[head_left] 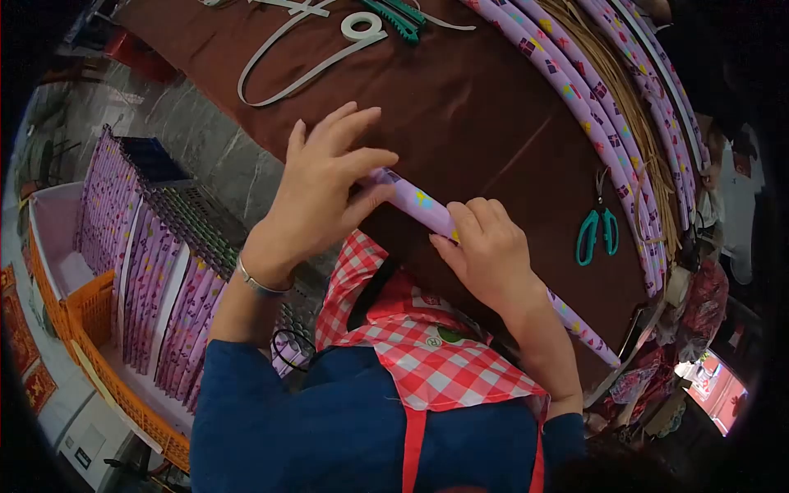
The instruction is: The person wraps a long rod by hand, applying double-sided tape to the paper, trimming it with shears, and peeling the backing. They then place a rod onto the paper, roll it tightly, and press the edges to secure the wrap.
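A slim lavender tube (423, 205), printed with small coloured gift shapes, slants across the brown cloth in front of me. My left hand (325, 172) has thumb and forefinger around its upper left end, with the other fingers stretched out. That end is partly hidden by the hand. Farther along, my right hand (491, 251) is closed over the middle of the tube, thumb on the near side. Past my right forearm, the lower end of the tube (583, 324) reaches the table's right edge.
On the brown-covered table (394, 107) lie teal-handled scissors (598, 230), a white tape roll (362, 27), a green cutter (401, 18) and white strips. Long printed tubes (567, 90) and brown strands (629, 90) curve along the far right. Lower left, an orange crate (90, 308) holds many printed tubes.
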Demonstrator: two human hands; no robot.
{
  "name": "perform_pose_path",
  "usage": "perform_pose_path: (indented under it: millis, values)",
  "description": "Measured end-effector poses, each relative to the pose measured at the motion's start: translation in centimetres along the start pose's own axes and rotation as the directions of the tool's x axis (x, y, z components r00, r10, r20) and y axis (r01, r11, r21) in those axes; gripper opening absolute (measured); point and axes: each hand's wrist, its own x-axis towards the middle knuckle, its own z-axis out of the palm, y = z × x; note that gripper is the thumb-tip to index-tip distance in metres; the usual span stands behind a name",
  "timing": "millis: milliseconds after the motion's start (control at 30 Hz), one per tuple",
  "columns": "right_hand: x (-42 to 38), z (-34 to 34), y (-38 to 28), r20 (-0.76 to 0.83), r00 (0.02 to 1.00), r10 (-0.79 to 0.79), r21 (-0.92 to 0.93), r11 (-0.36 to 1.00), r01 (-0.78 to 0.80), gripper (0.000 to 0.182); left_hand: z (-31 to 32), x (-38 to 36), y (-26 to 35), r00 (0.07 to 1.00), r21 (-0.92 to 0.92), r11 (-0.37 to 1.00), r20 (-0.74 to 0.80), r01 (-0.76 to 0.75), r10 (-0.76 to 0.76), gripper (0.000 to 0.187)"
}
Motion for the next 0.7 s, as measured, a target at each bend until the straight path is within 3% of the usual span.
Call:
perform_pose_path:
  millis: [33, 67, 100, 167, 200, 267, 300, 367, 400, 500, 633, 700]
  values:
    - [0.0, -0.2, -0.2, -0.001, 1.000, -0.002, -0.003, 1.000, 0.002, 0.041, -0.6, -0.4, 0.6, 0.982, -0.333, 0.935, -0.093, 0.125, -0.164, 0.027]
    - [-0.1, -0.7, -0.4, -0.002, 1.000, 0.017, 0.022, 1.000, -0.017, 0.038, -1.0, -0.9, 1.0, 0.932, -0.636, 0.749, -0.126, 0.188, -0.341, 0.027]
    - [0.0, -1.3, -0.7, -0.007, 0.999, 0.037, 0.045, 0.998, -0.036, 0.036, 0.6, -2.2, -0.5, 0.878, -0.671, 0.741, -0.344, 0.019, -0.334, 0.029]
    - [0.2, -2.6, -1.3, -0.006, 0.999, 0.052, 0.065, 0.997, -0.051, 0.037, 1.8, -4.2, 1.3, 0.709, -0.965, 0.259, -0.207, -0.035, -0.674, 0.030]
    - [0.3, -3.1, -1.6, 0.011, 0.998, 0.065, 0.095, 0.993, -0.066, 0.038, 2.5, -5.0, 1.9, 0.731, -0.998, -0.042, -0.005, -0.045, -0.683, 0.037]
    - [0.5, -4.0, -2.1, 0.007, 0.999, 0.037, 0.091, 0.995, -0.037, 0.040, 4.1, -4.9, 4.6, 0.755, -0.967, -0.224, 0.234, 0.118, -0.613, 0.043]
    - [0.7, -4.2, -2.4, 0.001, 1.000, 0.016, 0.096, 0.995, -0.017, 0.042, 4.5, -4.5, 6.1, 0.756, -0.955, -0.172, 0.296, 0.241, -0.584, 0.052]
    - [0.7, -4.1, -2.9, -0.047, 0.999, -0.023, 0.031, 0.999, 0.024, 0.044, 5.7, -3.5, 8.5, 0.818, -0.976, -0.203, 0.182, 0.082, -0.546, 0.056]
    - [0.6, -4.0, -3.2, -0.100, 0.994, -0.049, -0.027, 0.999, 0.046, 0.047, 5.8, -2.9, 9.4, 0.831, -0.990, -0.144, 0.073, -0.009, -0.552, 0.054]
    - [0.3, -4.4, -4.1, -0.079, 0.997, -0.023, -0.017, 1.000, 0.021, 0.052, 5.2, -2.1, 10.1, 0.798, -0.982, -0.185, 0.135, 0.030, -0.588, 0.052]
    - [0.1, -4.0, -3.7, -0.066, 0.997, -0.038, -0.023, 0.999, 0.037, 0.054, 5.3, -2.6, 9.1, 0.818, -0.989, -0.135, 0.127, 0.061, -0.561, 0.048]
    - [0.0, -3.7, -3.3, -0.088, 0.993, -0.073, -0.065, 0.996, 0.067, 0.048, 5.2, -2.7, 8.7, 0.842, -0.961, -0.276, 0.167, 0.022, -0.513, 0.047]
